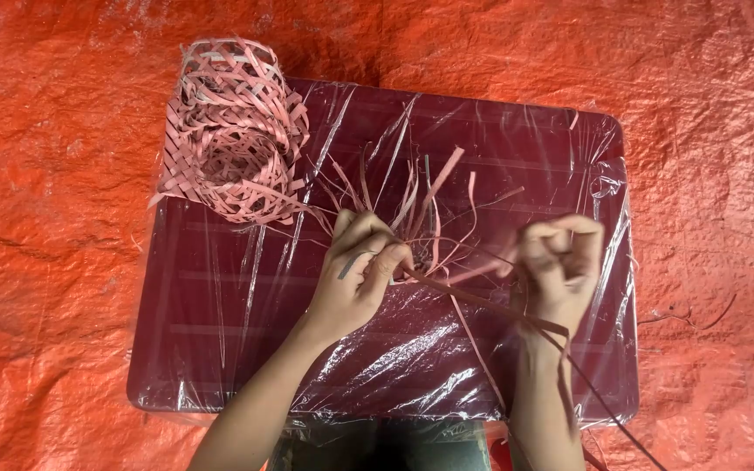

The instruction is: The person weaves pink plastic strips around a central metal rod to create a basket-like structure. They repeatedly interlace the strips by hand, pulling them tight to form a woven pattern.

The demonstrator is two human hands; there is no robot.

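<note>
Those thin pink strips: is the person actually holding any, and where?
Yes. The left hand pinches the bundle of strips at its gathered base; the right hand holds one long strip partway along.

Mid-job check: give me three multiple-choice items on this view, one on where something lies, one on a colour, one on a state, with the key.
1. Where does the woven basket lie?
A. at the far left corner of the table
B. at its near right corner
C. on the floor sheet

2. What colour is the sheet under the table?
A. blue
B. orange-red
C. green

3. How is the right hand?
A. flat and open
B. out of view
C. closed on a long strip

Key: 1 A, the basket sits at the far left corner; 2 B, the crinkled sheet is orange-red; 3 C, the fingers curl around the strip, which runs to the bundle of strips at the left hand.
</note>
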